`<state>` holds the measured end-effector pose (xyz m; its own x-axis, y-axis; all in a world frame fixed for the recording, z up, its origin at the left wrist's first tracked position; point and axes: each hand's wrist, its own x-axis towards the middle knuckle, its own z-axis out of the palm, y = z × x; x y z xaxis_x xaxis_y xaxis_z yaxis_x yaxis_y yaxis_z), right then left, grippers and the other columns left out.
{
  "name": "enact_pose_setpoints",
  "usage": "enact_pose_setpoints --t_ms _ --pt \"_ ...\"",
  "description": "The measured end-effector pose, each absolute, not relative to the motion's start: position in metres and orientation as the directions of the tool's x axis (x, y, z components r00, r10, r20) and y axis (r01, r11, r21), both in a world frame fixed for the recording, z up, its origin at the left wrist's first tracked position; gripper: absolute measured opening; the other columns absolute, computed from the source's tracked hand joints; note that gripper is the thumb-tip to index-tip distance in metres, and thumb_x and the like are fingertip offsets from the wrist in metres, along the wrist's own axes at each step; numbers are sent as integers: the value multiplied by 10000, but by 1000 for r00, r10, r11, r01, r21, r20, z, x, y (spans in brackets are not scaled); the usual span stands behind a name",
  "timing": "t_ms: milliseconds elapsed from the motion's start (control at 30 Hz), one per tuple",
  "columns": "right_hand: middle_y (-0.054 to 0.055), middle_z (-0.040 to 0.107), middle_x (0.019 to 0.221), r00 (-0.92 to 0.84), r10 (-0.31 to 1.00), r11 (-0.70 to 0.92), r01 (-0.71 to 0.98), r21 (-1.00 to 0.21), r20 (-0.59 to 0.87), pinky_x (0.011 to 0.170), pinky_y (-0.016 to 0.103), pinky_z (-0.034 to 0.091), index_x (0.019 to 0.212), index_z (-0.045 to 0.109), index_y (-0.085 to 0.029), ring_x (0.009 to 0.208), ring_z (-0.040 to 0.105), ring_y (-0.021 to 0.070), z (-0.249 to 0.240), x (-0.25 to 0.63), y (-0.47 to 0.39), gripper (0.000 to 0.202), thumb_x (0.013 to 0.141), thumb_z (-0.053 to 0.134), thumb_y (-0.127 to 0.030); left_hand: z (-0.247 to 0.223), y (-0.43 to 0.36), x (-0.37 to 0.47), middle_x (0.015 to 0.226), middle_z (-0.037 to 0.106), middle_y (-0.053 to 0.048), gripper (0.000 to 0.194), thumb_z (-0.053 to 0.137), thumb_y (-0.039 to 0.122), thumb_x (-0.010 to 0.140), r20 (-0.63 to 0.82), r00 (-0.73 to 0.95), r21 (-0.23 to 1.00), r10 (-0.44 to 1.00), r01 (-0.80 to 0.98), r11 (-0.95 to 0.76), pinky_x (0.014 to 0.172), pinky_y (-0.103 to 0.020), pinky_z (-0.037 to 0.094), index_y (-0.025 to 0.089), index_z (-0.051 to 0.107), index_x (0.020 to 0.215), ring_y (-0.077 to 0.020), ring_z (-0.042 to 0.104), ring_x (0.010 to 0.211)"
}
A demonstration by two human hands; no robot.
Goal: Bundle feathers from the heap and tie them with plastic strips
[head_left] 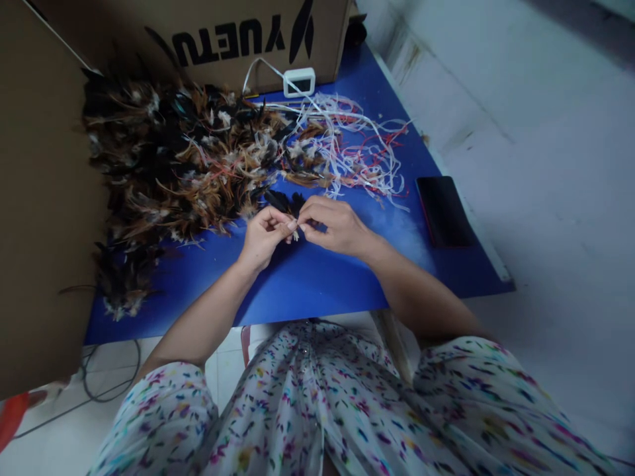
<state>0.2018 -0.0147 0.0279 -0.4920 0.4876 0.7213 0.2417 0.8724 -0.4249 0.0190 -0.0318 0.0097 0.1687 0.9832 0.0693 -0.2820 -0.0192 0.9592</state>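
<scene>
My left hand (265,237) is closed in a pinch on a small bunch of black feathers (284,200) above the blue table. The dark plumes point away from me, and their pale quill ends (296,235) poke out below the fingertips. My right hand (333,225) meets it from the other side, thumb and forefinger pressed together at the base of the bunch. Whatever lies between those right fingertips is too small to make out. A big pile of brown and black feathers (183,158) lies just beyond my left hand.
Tangled white and red strips (364,142) lie behind my right hand. A black phone (445,211) rests near the wall at right. At the back, a small white display device (299,82) stands before a cardboard box (238,59). Another cardboard panel (47,198) rises at left.
</scene>
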Motion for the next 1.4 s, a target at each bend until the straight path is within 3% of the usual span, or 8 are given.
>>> enact_pose_setpoints --t_ms 133,367,567,1033,1400 --pt "27 646 816 -482 471 881 210 -424 739 655 258 481 888 632 -180 729 587 124 28 201 -15 101 898 556 -114 11 -31 18 647 674 28 413 934 357 596 43 192 949 980 -315 20 504 -174 474 158 587 698 -45 571 506" --pt "1 636 813 -449 717 665 213 -716 533 591 229 475 862 644 -180 650 574 91 30 202 -15 39 825 644 -170 8 -24 13 732 709 12 453 936 415 568 133 132 974 982 -199 -105 636 -209 540 171 583 715 -76 651 643" --pt "9 658 803 -463 802 512 207 -834 377 603 242 470 867 654 -175 674 590 107 26 202 -11 109 816 662 -270 8 -22 10 768 713 -2 469 896 461 628 198 166 976 966 -120 -180 654 -226 537 176 535 716 -88 661 681" --pt "13 669 790 -514 791 455 134 -880 330 650 256 457 861 677 -164 701 588 116 23 205 -6 235 835 711 -395 9 -22 10 726 708 -2 520 892 509 612 264 143 965 954 -43 -260 619 -227 546 173 503 686 -95 661 649" --pt "-4 618 787 -448 783 575 257 -776 432 648 260 428 828 620 -185 683 543 110 19 198 -11 69 868 623 -241 7 -23 9 757 727 -19 451 886 440 656 308 103 950 946 21 -312 569 -203 518 184 519 710 -99 670 658"
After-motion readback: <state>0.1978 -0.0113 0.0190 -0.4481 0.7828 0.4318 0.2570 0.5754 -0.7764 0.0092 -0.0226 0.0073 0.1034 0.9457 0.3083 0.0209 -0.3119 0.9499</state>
